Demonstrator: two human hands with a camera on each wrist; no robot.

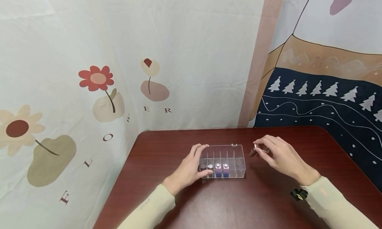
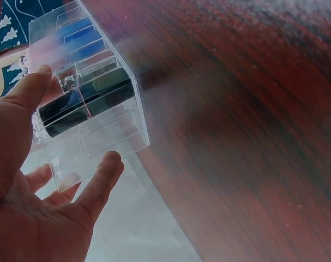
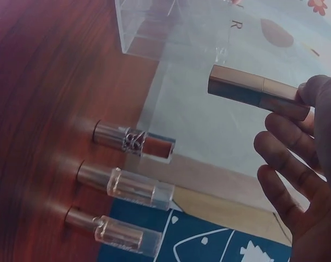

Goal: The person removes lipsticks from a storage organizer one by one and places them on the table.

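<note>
My left hand [image 1: 186, 166] grips a clear divided organizer box [image 1: 240, 173] at its left end, thumb at the front, fingers toward the back. In the box's front row stand two pink-and-blue lipsticks [image 1: 222, 171], with dark tubes [image 2: 86, 103] to their left, partly behind my thumb. To the right of the box, my right hand [image 1: 282, 157] pinches one end of a gold-brown lipstick [image 3: 239, 87] between thumb and fingers. It is held tilted above the table, apart from the box. My other right fingers spread loosely below it in the right wrist view.
Three more lipsticks stand on the table by my right hand: one with a patterned band [image 3: 135, 141] and two with clear ends [image 3: 140, 188]. The dark red wooden table [image 1: 191, 209] backs onto a printed cloth [image 1: 194, 73] with flowers and trees.
</note>
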